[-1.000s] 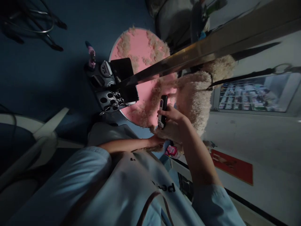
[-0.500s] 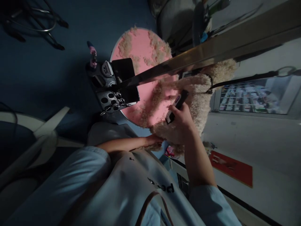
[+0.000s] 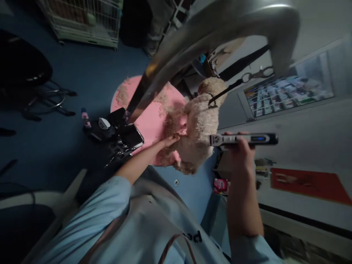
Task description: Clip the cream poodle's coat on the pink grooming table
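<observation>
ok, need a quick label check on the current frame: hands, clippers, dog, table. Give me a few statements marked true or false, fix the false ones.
1. The right hand holds the clippers. True.
2. The left hand hangs down by the person's side. False: it is out at the dog.
3. The table is green. False: it is pink.
4. Loose fur lies on the table. True.
5. The light on the clippers is red. False: it is blue.
6. A strap runs to the dog's neck. True.
</observation>
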Demonstrator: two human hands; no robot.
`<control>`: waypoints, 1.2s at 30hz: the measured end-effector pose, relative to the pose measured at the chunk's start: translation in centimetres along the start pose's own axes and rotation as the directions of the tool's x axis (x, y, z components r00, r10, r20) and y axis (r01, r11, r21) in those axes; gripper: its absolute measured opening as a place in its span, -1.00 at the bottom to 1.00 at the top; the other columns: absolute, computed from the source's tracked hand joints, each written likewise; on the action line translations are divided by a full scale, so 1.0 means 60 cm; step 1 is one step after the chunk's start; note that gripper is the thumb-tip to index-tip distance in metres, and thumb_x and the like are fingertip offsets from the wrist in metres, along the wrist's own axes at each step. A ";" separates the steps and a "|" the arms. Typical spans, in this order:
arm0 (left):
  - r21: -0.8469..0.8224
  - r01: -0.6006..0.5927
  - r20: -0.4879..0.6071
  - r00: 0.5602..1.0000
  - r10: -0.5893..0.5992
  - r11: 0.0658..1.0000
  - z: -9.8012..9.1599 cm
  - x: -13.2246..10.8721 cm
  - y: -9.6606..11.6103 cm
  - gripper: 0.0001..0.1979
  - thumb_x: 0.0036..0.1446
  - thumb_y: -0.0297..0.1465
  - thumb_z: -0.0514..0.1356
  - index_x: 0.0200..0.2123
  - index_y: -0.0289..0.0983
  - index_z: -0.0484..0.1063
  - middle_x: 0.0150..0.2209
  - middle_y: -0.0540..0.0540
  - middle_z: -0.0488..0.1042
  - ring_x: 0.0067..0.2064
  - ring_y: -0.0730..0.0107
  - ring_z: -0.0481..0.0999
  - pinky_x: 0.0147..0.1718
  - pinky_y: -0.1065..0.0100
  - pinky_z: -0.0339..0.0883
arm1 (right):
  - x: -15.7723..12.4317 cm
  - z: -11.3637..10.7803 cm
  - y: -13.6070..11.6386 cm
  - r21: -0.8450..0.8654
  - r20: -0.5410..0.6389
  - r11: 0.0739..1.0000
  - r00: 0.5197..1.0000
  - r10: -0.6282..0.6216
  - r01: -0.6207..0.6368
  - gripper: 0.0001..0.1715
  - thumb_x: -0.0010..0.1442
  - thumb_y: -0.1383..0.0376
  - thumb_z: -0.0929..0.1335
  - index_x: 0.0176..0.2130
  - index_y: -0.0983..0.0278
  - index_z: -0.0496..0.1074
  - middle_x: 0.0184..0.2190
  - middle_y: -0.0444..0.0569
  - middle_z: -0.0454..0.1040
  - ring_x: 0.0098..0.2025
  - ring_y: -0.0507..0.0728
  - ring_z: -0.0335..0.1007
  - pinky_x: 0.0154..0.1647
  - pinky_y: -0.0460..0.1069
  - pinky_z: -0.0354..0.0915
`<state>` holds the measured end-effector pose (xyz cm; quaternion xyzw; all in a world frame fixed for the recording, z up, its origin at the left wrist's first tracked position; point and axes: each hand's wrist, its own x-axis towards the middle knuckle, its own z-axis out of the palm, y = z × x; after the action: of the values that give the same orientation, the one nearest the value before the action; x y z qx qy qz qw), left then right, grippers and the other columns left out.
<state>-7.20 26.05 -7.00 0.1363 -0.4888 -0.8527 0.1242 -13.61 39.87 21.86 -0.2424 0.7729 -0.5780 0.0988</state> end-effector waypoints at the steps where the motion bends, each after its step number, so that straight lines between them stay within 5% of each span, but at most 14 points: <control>1: 0.010 -0.038 -0.018 0.999 0.038 0.999 0.003 0.019 0.008 -0.46 0.01 0.02 0.26 -0.10 -0.27 0.50 -0.01 -0.18 0.54 0.05 0.21 0.49 0.02 0.28 0.36 | 0.034 -0.004 -0.007 -0.018 -0.021 1.000 1.000 -0.020 0.020 -0.54 -0.10 0.18 0.48 -0.23 0.17 0.26 -0.41 -0.15 0.59 -0.47 0.08 0.50 -0.65 -0.13 0.32; 5: 0.096 -0.021 -0.022 0.999 0.023 0.995 0.022 0.070 0.033 -0.46 0.09 0.02 0.18 -0.17 -0.37 0.51 -0.15 -0.19 0.58 -0.15 0.25 0.53 -0.16 0.28 0.41 | 0.091 0.023 0.007 -0.193 0.303 0.979 0.946 0.118 -0.060 -0.59 -0.12 0.15 0.51 -0.31 0.23 0.34 -0.47 -0.13 0.56 -0.51 0.07 0.47 -0.65 -0.12 0.31; 9: 0.190 0.015 0.011 1.000 -0.018 0.982 0.021 0.087 0.051 -0.52 0.08 -0.03 0.19 -0.34 -0.41 0.51 -0.38 -0.11 0.54 -0.31 0.30 0.48 -0.30 0.33 0.37 | 0.021 0.036 0.027 -0.263 0.663 0.964 0.717 0.213 -0.043 -0.51 -0.10 0.19 0.56 -0.20 0.24 0.40 -0.25 -0.03 0.60 -0.24 0.14 0.55 -0.24 0.01 0.49; 11: 0.218 0.015 0.003 1.000 -0.016 0.976 0.016 0.087 0.062 -0.53 0.07 -0.04 0.20 -0.35 -0.40 0.51 -0.40 -0.09 0.53 -0.28 0.30 0.48 -0.28 0.35 0.36 | -0.009 0.015 0.026 -0.224 0.715 0.972 0.665 0.218 -0.077 -0.46 -0.08 0.18 0.56 -0.13 0.22 0.38 -0.11 0.02 0.58 -0.13 0.18 0.55 -0.12 0.07 0.48; 12: 0.232 -0.003 0.007 1.000 0.001 0.973 0.013 0.084 0.069 -0.53 0.07 -0.03 0.19 -0.33 -0.40 0.50 -0.38 -0.09 0.53 -0.25 0.29 0.48 -0.26 0.35 0.36 | -0.015 0.001 0.025 -0.173 0.688 0.980 0.700 0.190 -0.095 -0.45 -0.06 0.14 0.56 -0.12 0.20 0.36 -0.08 0.03 0.57 -0.12 0.19 0.55 -0.17 0.06 0.49; 15: 0.293 -0.139 0.070 0.990 0.123 0.946 0.011 0.074 0.090 -0.50 0.07 -0.02 0.19 -0.22 -0.39 0.50 -0.26 -0.13 0.56 -0.14 0.25 0.50 -0.15 0.34 0.37 | -0.009 -0.027 0.024 0.035 0.404 0.999 0.915 0.016 -0.033 -0.42 -0.08 0.05 0.55 -0.15 0.14 0.30 -0.12 -0.03 0.58 -0.24 0.14 0.56 -0.46 -0.05 0.43; 17: 0.345 -0.224 0.102 0.974 0.201 0.912 0.014 0.066 0.104 -0.48 0.07 -0.03 0.20 -0.16 -0.40 0.49 -0.17 -0.18 0.56 -0.08 0.20 0.50 -0.08 0.31 0.37 | -0.004 -0.019 0.028 0.058 0.271 0.997 0.961 -0.057 0.043 -0.42 -0.12 0.08 0.57 -0.19 0.15 0.29 -0.20 -0.06 0.59 -0.30 0.12 0.54 -0.47 -0.06 0.41; 20: 0.441 -0.216 0.037 0.974 0.222 0.871 0.020 0.056 0.120 -0.48 0.11 -0.06 0.18 -0.11 -0.42 0.47 -0.10 -0.26 0.56 -0.03 0.11 0.51 0.00 0.25 0.35 | -0.026 0.021 0.043 -0.083 0.421 0.992 0.906 -0.047 0.090 -0.49 -0.15 0.18 0.57 -0.24 0.20 0.35 -0.22 -0.02 0.59 -0.25 0.16 0.54 -0.28 0.04 0.46; 24: 0.645 -0.077 -0.093 0.980 0.177 0.760 0.027 0.038 0.138 -0.51 0.17 -0.07 0.14 -0.08 -0.37 0.49 -0.08 -0.27 0.56 0.02 0.04 0.51 0.05 0.18 0.31 | -0.085 0.050 0.066 -0.304 0.697 0.905 0.717 -0.002 0.297 -0.62 -0.09 0.27 0.51 -0.21 0.18 0.47 -0.24 -0.04 0.59 -0.21 0.19 0.53 -0.12 0.10 0.42; 26: 0.735 -0.052 -0.112 0.974 0.196 0.677 0.027 0.023 0.149 -0.52 0.18 -0.09 0.14 -0.01 -0.34 0.46 -0.03 -0.28 0.54 0.07 0.05 0.49 0.11 0.15 0.27 | -0.100 0.043 0.074 -0.291 0.674 0.889 0.735 -0.072 0.353 -0.62 -0.04 0.26 0.49 -0.16 0.16 0.48 -0.21 -0.03 0.59 -0.18 0.20 0.53 -0.08 0.11 0.40; 29: 0.810 -0.183 -0.086 0.903 0.421 0.557 0.030 -0.003 0.172 -0.46 0.16 -0.20 0.19 0.15 -0.34 0.33 0.17 -0.34 0.37 0.24 0.04 0.32 0.24 0.09 0.12 | -0.096 0.032 0.082 -0.218 0.511 0.905 0.833 -0.213 0.365 -0.60 0.04 0.25 0.46 -0.07 0.16 0.46 -0.11 0.01 0.56 -0.08 0.21 0.51 -0.03 0.11 0.39; 32: 0.830 -0.445 0.172 0.777 0.605 0.336 0.041 -0.028 0.207 -0.52 0.13 -0.34 0.18 0.13 -0.31 0.36 0.34 -0.31 0.10 0.37 0.03 0.08 0.33 0.04 -0.05 | -0.102 0.036 0.100 -0.175 0.641 0.905 0.742 -0.194 0.388 -0.59 0.01 0.30 0.46 -0.09 0.16 0.47 -0.12 -0.01 0.57 -0.08 0.21 0.51 0.00 0.12 0.38; 34: 0.789 -0.599 0.457 0.723 0.517 0.140 0.055 -0.043 0.234 -0.61 0.09 -0.41 0.20 0.02 -0.26 0.47 0.38 -0.25 0.02 0.41 -0.05 -0.05 0.33 -0.06 -0.12 | -0.129 0.037 0.124 -0.081 0.699 0.926 0.683 -0.210 0.368 -0.59 -0.03 0.32 0.46 -0.11 0.15 0.47 -0.05 0.00 0.55 -0.01 0.23 0.48 0.07 0.15 0.35; 36: 0.728 -0.685 0.654 0.679 0.335 -0.032 0.074 -0.055 0.256 -0.62 0.02 -0.46 0.25 -0.04 -0.23 0.52 0.40 -0.23 0.00 0.42 -0.17 -0.16 0.32 -0.19 -0.21 | -0.172 0.029 0.159 0.074 0.544 0.958 0.794 -0.271 0.277 -0.63 -0.02 0.29 0.48 -0.15 0.13 0.45 0.12 0.03 0.45 0.11 0.25 0.42 0.12 0.18 0.33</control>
<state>-4.50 23.17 8.82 -0.1359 -0.9242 -0.2540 0.2507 -6.46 45.50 11.02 -0.5076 0.6713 -0.4886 0.2303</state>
